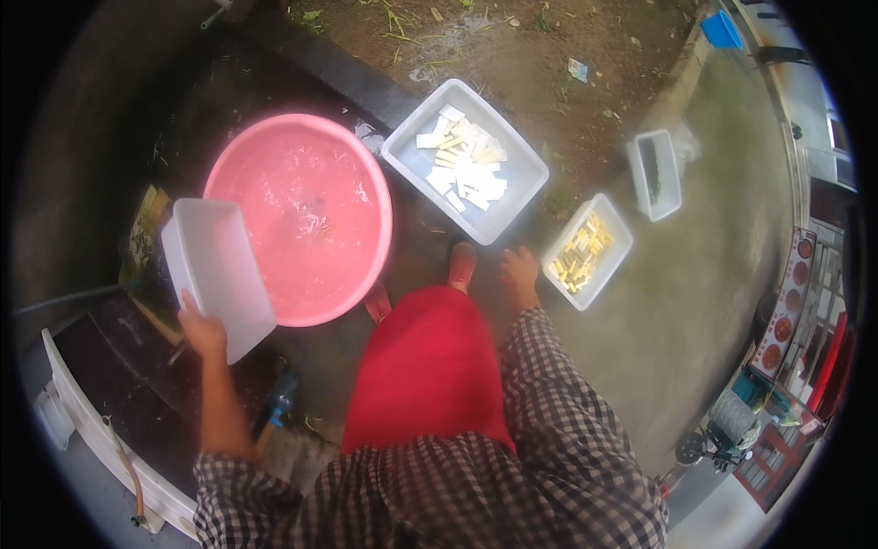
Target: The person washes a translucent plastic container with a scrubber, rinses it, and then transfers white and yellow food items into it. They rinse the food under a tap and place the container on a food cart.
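With my left hand [204,331] I grip the side of a translucent white plastic bin [230,281], tilted at the left rim of a large pink basin [385,226]. The bin looks bare inside. Water stirs with ripples in the basin. My right hand [519,267] holds nothing that I can see; its fingers are slightly curled and blurred. It hangs between a larger white tub [518,195] and a smaller white tub [609,274]. White and pale yellow cut strips [466,161] lie in the larger tub. Short yellow pieces [582,250] fill the smaller one.
Another white bin [657,175] stands on the concrete at the right. A blue bucket [721,29] is farther off. Bare soil [521,62] lies beyond the tubs. A plastic bottle [282,398] is near my left forearm, and a white ledge with a hose [125,466] runs at lower left.
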Demonstrator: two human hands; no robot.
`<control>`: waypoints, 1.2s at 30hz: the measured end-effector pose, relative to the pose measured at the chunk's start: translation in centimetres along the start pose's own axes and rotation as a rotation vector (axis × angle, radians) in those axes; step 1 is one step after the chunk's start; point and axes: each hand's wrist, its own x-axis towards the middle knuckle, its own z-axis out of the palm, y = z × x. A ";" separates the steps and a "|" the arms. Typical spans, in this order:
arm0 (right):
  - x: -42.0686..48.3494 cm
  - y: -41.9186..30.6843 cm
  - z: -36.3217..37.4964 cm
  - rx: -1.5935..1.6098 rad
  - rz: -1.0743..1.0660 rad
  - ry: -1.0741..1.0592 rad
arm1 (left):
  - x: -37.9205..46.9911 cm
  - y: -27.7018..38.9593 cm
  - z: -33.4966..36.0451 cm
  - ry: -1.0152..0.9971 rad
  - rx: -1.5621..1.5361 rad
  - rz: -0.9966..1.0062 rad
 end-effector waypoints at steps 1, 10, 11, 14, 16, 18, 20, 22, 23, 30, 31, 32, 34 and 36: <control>4.4 2.2 -0.4 -0.029 0.022 0.011 | 0.0 -0.9 0.1 -0.132 -0.329 -0.129; 17.3 6.1 2.0 -0.137 -0.313 -0.092 | -4.4 -0.4 2.9 -0.253 -0.928 -0.290; 17.2 5.1 2.3 0.022 -0.225 -0.064 | -4.9 1.2 2.3 -0.266 -1.023 -0.409; 15.4 1.8 3.8 0.154 -0.161 0.019 | -5.9 6.7 0.9 -0.195 -1.082 -0.526; 13.9 -0.3 3.9 0.243 -0.100 0.036 | -5.2 6.1 2.2 -0.059 -0.576 -0.075; 12.5 -2.4 3.0 0.268 -0.117 -0.033 | -5.2 5.3 4.3 -0.042 -0.460 0.030; 11.7 -4.8 -0.2 0.233 -0.216 -0.163 | -5.4 7.8 5.1 -0.007 -0.483 0.025; 10.8 -7.7 -3.3 0.091 -0.267 -0.149 | -5.5 11.6 5.0 0.015 -0.546 0.022; 10.6 -9.4 -5.1 -0.094 -0.357 -0.152 | -5.2 14.1 4.9 0.020 -0.598 0.022; -3.4 -25.2 -6.2 -0.220 -0.941 -0.183 | -6.6 32.2 2.0 -0.050 -0.868 0.054; -5.4 -26.5 -5.7 -0.301 -1.039 -0.197 | -7.3 33.7 2.1 -0.109 -0.933 0.035; -7.5 -27.4 -5.1 -0.390 -1.133 -0.202 | -8.2 34.9 2.2 -0.108 -0.962 0.038; -11.7 -29.0 -3.7 -0.545 -1.277 -0.234 | -9.9 36.6 2.0 -0.102 -1.007 0.035; -15.5 -29.8 -2.0 -0.683 -1.374 -0.278 | -11.0 37.4 0.8 -0.193 -1.018 -0.013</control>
